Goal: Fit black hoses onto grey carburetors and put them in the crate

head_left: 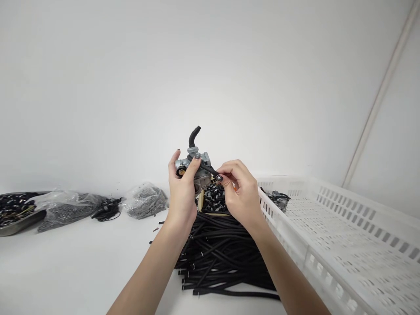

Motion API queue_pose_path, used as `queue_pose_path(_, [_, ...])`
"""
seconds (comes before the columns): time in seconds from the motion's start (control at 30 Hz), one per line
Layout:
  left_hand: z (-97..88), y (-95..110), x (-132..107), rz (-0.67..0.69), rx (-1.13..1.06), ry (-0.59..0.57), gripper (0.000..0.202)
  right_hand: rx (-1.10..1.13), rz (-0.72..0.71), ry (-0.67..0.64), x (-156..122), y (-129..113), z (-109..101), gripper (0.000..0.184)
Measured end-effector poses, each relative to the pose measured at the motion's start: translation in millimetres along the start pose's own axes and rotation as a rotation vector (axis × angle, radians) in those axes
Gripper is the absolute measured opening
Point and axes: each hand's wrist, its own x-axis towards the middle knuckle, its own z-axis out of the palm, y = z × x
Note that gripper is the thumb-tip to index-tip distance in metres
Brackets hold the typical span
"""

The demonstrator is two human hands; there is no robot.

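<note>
My left hand (pixel 181 188) is wrapped round a small grey metal carburettor (pixel 201 168) and holds it up above the table. A short bent black hose (pixel 193 136) sticks up from its top. My right hand (pixel 238 192) pinches the end of a second black hose (pixel 210 169) that runs to the carburettor's side. Below both hands lies a big pile of cut black hoses (pixel 219 253) on the white table.
A white perforated plastic crate (pixel 344 236) stands at the right, with one carburettor (pixel 278 199) in its far corner. At the left are clear bags of small metal parts (pixel 144 201), a bundle of black rings (pixel 106 209) and a metal tray (pixel 16 214).
</note>
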Motion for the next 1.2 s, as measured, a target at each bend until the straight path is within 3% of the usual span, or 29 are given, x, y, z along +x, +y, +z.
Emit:
queue_pose_path(0.2, [-0.3, 0.0, -0.6, -0.034, 0.016, 0.002, 0.067, 0.212, 0.166, -0.054, 3.0, 17.7, 2.7, 0.011])
queue_pose_path(0.37, [0.5, -0.2, -0.7, -0.061, 0.051, 0.020, 0.062, 0.182, 0.271, 0.000, 5.5, 32.3, 4.1, 0.009])
queue_pose_path(0.5, [-0.7, 3.3, 0.3, -0.046, 0.056, -0.013, 0.060, 0.314, 0.452, -0.032, 7.0, 34.5, 0.3, 0.022])
queue_pose_path(0.6, [-1.3, 5.4, 0.1, -0.087, 0.048, -0.052, 0.057, 0.587, 0.532, -0.173, 6.9, 24.9, -0.9, 0.051])
queue_pose_path(0.67, [-1.0, 4.8, -1.1, -0.120, 0.059, -0.083, 0.057, 0.731, 0.550, -0.231, 6.4, 15.5, 1.0, 0.061])
queue_pose_path(0.83, [0.0, 1.0, -3.4, -0.154, 0.075, -0.139, 0.055, 0.761, 0.623, -0.078, 5.7, 0.0, 5.8, 0.048])
queue_pose_path(0.93, [-0.6, 2.0, -2.0, -0.184, 0.076, -0.163, 0.053, 0.764, 0.683, -0.052, 5.8, -1.3, 3.5, 0.046])
queue_pose_path(1.1, [-1.0, 8.3, 2.8, -0.218, 0.034, -0.193, 0.038, 0.767, 0.645, -0.177, 9.1, -2.0, -8.4, 0.046])
queue_pose_path(1.2, [0.1, 9.7, 2.8, -0.322, 0.006, -0.246, 0.049, 0.684, 0.600, -0.176, 13.0, 0.1, -18.7, 0.047])
